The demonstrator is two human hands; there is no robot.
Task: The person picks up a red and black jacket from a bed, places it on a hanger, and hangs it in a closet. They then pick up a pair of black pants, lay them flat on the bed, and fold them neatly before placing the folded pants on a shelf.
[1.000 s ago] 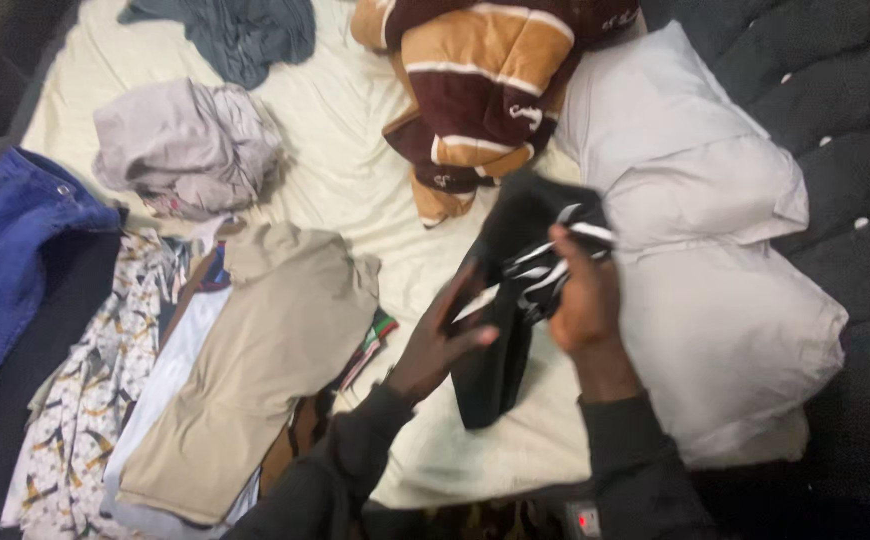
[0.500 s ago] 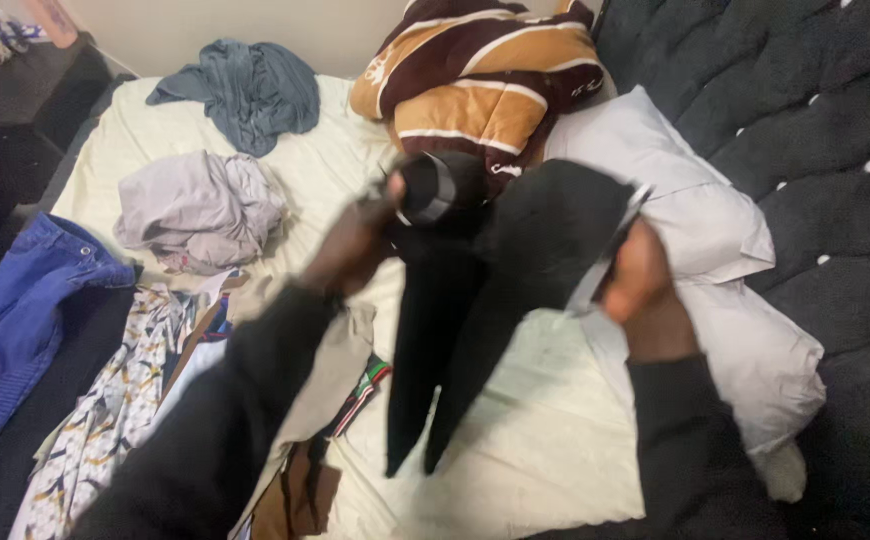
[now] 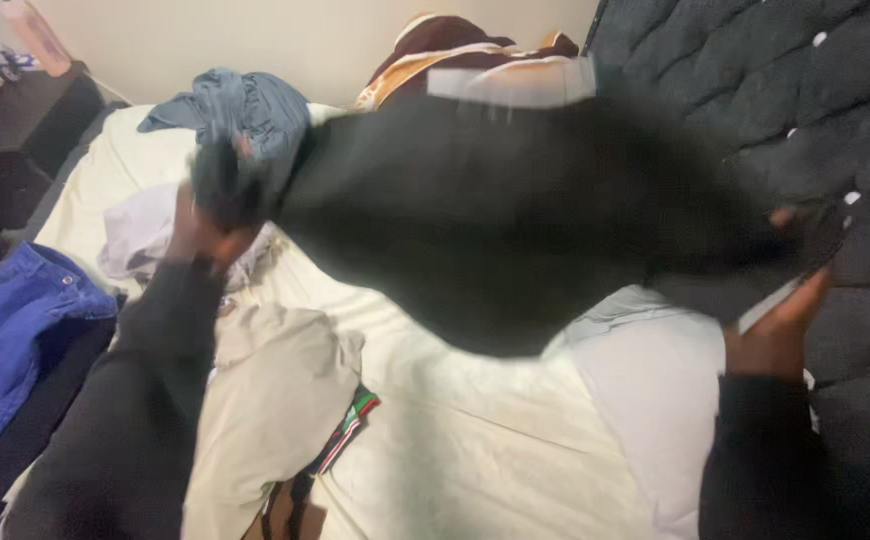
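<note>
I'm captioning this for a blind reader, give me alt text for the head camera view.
Two hands, left hand and right hand, hold a blurred black garment stretched wide above a cream bed sheet. Beneath lie folded beige clothes, a blue garment and a pale pillow.

A matt black cloth garment (image 3: 495, 220) is showing a soft, blurred surface. The bed sheet (image 3: 455, 440) is looking like smooth cream cotton, the headboard (image 3: 805, 90) like dark tufted fabric, and the blue jeans (image 3: 5, 340) like coarse denim.
</note>
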